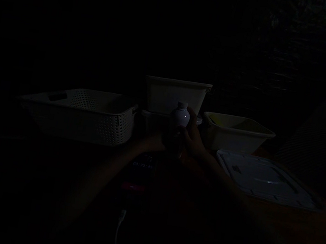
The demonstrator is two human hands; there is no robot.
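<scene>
A: Very dark frame. What did the hands have?

B: Both were up at centre, on a small white bottle [180, 116]. Right hand [193, 137] was wrapped round its right side and back, fingers curled shut on it, thumb toward the front. Left hand [154, 141] was at the bottle's lower left, touching it or nearly; too dark to say how far its fingers were closed.

A: Arm pose?

B: Both forearms came in from the bottom of the view and converged at the bottle, right forearm angled from lower right, left from lower left. Wrists roughly level, bottle upright, cap on top.

A: Where did the bottle sit relative to the bins?

B: Held above the wooden table [304, 227], in front of two stacked white tubs [167, 94]. Woven white basket [84, 113] was off to the left, a pale open tub [235, 133] to the right, and a flat white lid [265, 179] lay on the table nearer right.

A: Anything under the hands?

B: A phone [142, 172] lay flat, showing a timer readout, with a cable [118, 230] running toward the camera. Digits too dim to trust.
</scene>
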